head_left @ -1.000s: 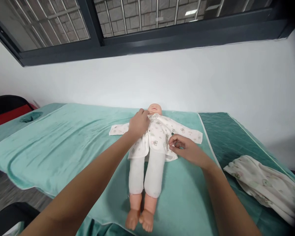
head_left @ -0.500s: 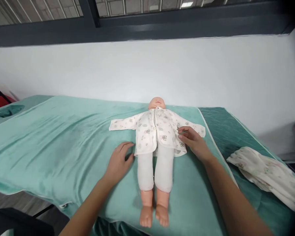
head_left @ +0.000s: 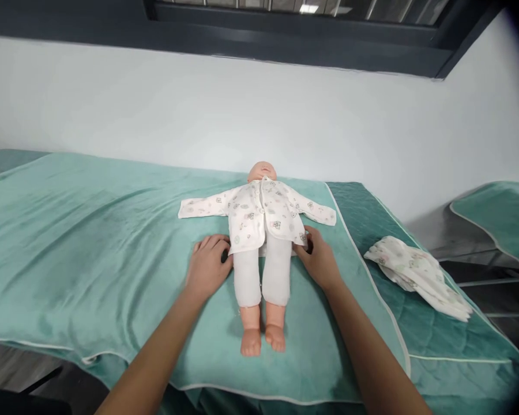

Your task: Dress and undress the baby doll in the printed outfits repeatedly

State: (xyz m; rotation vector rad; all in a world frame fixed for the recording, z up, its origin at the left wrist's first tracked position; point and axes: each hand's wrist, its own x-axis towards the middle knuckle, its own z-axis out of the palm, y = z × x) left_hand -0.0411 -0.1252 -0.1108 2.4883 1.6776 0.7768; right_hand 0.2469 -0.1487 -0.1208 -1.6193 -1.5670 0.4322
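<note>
A baby doll lies face up on a teal blanket, head toward the wall. It wears a white printed jacket with sleeves spread out and white leggings. My left hand rests flat on the blanket at the doll's hip, fingers apart, touching the jacket's lower hem. My right hand lies on the other side of the doll's hip, fingers curved against the jacket's hem and the leggings. Neither hand holds anything that I can see.
A folded white printed cloth lies on the darker quilted cover at the right. A white wall stands close behind the bed. Another teal-covered surface shows at the far right. The bed's front edge runs just below the doll's feet.
My left hand came off the doll's chest and down to the blanket beside its hip. My right hand slid from the jacket's side to the hip. The view shifted right and lower.
</note>
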